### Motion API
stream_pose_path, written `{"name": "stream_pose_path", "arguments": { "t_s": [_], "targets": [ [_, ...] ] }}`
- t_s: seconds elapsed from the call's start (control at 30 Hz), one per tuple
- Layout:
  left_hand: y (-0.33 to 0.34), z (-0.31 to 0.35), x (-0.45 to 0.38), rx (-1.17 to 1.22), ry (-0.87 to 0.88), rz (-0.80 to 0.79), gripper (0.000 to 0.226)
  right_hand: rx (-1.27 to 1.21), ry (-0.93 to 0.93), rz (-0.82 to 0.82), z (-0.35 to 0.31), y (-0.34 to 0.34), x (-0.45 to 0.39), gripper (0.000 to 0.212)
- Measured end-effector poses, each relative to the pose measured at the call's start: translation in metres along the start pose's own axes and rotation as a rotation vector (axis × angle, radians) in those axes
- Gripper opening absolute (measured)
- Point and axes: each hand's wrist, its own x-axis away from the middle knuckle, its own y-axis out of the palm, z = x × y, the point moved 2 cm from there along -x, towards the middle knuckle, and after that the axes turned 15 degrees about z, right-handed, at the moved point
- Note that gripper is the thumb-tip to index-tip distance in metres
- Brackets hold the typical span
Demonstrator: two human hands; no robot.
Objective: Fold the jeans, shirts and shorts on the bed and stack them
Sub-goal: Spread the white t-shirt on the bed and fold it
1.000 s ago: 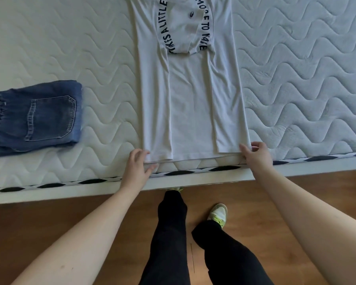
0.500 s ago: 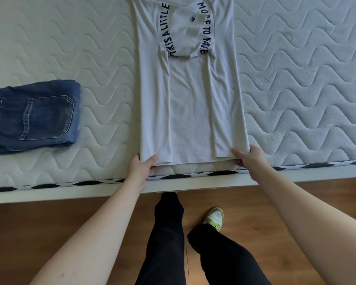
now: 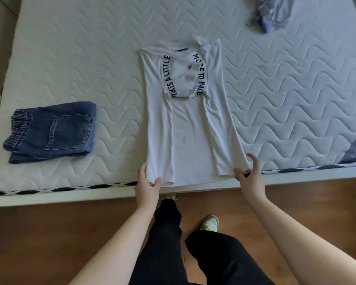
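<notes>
While left hand and right hand pinch shirt hem corners, mattress bare rightward

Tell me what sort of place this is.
Likely a bedroom: a bare quilted mattress, a wooden floor beside it, and clothes laid out, a white shirt and folded jeans.

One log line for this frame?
step: fold shirt | left hand: pinches hem corner | right hand: pinches hem corner | jeans: folded
</notes>
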Motion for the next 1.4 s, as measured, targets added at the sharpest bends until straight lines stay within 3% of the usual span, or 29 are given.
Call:
{"name": "stream_pose_path", "arguments": {
  "t_s": [0.1,0.13,0.17,0.3,0.47,0.67,0.83,0.93,1.03,1.13,1.27,1.4],
  "targets": [
    [-0.020,0.007,0.018,-0.046,0.091,-0.079,0.029,0.032,-0.126,-0.083,-0.009,-0.024,0.018,0.016],
    [-0.027,0.007,0.023,-0.077,0.104,-0.116,0.024,0.040,-0.158,-0.107,-0.011,-0.032,0.023,0.014],
    [-0.035,0.007,0.026,-0.115,0.115,-0.166,0.020,0.052,-0.186,-0.132,-0.013,-0.039,0.028,0.017],
    [-0.064,0.007,0.045,-0.245,0.169,-0.365,0.045,0.171,-0.311,-0.246,-0.016,-0.067,0.049,0.045],
    [-0.093,0.016,0.068,-0.427,0.312,-0.226,0.046,0.315,-0.421,-0.257,-0.016,-0.090,0.075,0.049],
    [-0.121,0.025,0.088,-0.502,0.385,-0.096,0.024,0.440,-0.533,-0.137,-0.025,-0.113,0.097,0.024],
    [-0.134,0.042,0.090,-0.575,0.783,-0.057,0.028,0.497,-0.691,-0.069,-0.036,-0.125,0.099,0.021],
    [-0.135,0.064,0.075,-0.593,0.898,-0.068,0.026,0.482,-0.828,-0.022,-0.062,-0.129,0.090,0.019],
    [-0.129,0.089,0.048,-0.623,0.932,-0.206,0.022,0.436,-0.931,-0.037,-0.093,-0.125,0.073,0.020],
    [-0.123,0.112,0.017,-0.678,0.826,-0.367,0.021,0.451,-0.964,-0.062,-0.123,-0.115,0.053,0.014],
    [-0.108,0.141,-0.034,-0.588,0.810,-0.541,0.054,0.498,-1.001,-0.119,-0.163,-0.096,0.025,0.015],
    [-0.086,0.172,-0.089,-0.598,0.865,-0.671,0.069,0.551,-1.032,-0.197,-0.203,-0.078,-0.004,0.020]
  ]
}}
